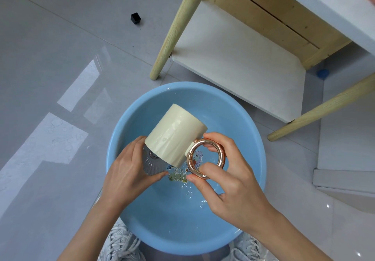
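Right hand (227,181) pinched the ring handle (189,160) of the cream mug (174,135). The mug was tilted, left of that grip, over the blue basin (158,226) and well inside its rim. Left hand (129,169) gripped a grey ribbed disc (151,164) at the mug's mouth.

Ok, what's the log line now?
right hand: pinches mug handle | left hand: holds ribbed disc at mug mouth | over basin
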A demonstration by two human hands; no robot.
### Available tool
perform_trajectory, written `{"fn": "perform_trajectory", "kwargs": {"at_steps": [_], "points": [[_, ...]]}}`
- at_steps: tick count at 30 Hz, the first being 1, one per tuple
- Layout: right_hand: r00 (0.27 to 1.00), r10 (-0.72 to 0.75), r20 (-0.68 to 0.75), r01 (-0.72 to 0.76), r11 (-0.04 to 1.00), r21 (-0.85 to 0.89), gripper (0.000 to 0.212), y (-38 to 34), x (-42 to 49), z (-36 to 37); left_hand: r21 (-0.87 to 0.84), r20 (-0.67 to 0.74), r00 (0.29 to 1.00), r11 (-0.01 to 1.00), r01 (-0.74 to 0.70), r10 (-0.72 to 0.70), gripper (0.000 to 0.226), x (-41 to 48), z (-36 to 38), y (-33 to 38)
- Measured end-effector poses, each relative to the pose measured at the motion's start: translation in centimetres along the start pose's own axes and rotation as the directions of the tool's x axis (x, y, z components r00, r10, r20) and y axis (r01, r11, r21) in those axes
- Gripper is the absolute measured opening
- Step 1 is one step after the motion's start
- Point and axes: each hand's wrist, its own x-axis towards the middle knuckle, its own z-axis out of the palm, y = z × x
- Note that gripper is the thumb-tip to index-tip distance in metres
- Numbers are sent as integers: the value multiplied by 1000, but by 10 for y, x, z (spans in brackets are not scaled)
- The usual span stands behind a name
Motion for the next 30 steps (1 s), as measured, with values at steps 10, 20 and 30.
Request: {"fn": "perform_trajectory", "kwargs": {"at_steps": [10, 20, 30], "points": [[999, -39, 35, 41, 998, -52, 30, 1, 0, -1, -2, 25, 1000, 1000, -13, 13, 96, -1, 2, -4], [994, -95, 60, 101, 990, -99, 31, 9, 1, -7, -12, 0, 1000, 1000, 1, -1, 96, -1, 2, -2], [999, 51, 10, -52, 994, 100, 30, 40, 4, -3, 18, 23, 999, 999, 27, -27, 90, -2, 3, -2]]}}
